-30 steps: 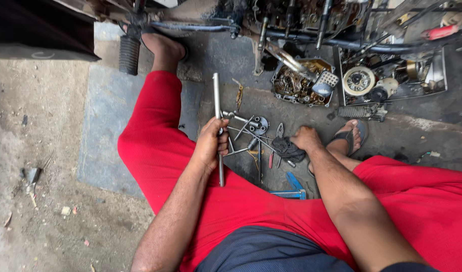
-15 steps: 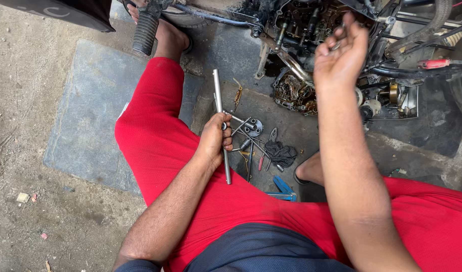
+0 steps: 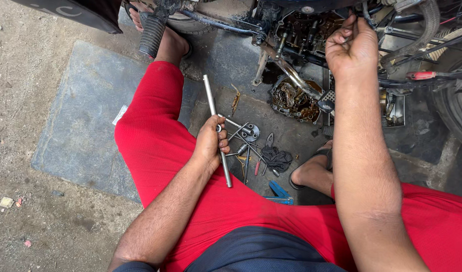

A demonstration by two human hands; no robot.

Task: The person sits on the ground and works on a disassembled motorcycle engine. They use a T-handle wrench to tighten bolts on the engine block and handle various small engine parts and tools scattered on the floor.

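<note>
Head view: a person in red trousers sat on the ground beside a motorcycle engine [image 3: 311, 30], seen from above.
Left hand: the left hand [image 3: 210, 143] was closed around the middle of a long metal rod [image 3: 217, 130], above the left thigh.
Rod: it ran slanted from upper left to lower right, one end pointing toward the engine, the other jutting below the fist over the trouser leg.
Right hand: the right hand [image 3: 350, 46] was raised to the engine, well apart from the rod, fingers curled shut as if pinching something small; what it gripped could not be told.
Tools: a pile of small metal tools [image 3: 246, 138] lay on the ground just right of the left hand, with a dark rag [image 3: 277, 158] beside it.
Blue tool: a blue-handled tool [image 3: 279, 192] lay near the knee, below the rag.
Tray: an oily engine part [image 3: 294, 100] sat below the engine, between the two hands.
Mat: a grey mat [image 3: 80, 126] lay flat under the left leg.
Scrap: a small white paper scrap [image 3: 119, 115] lay on the mat, at the edge of the left leg.
Footrest: a black ribbed rubber peg [image 3: 151, 35] stood at the top left, next to a sandalled foot.
</note>
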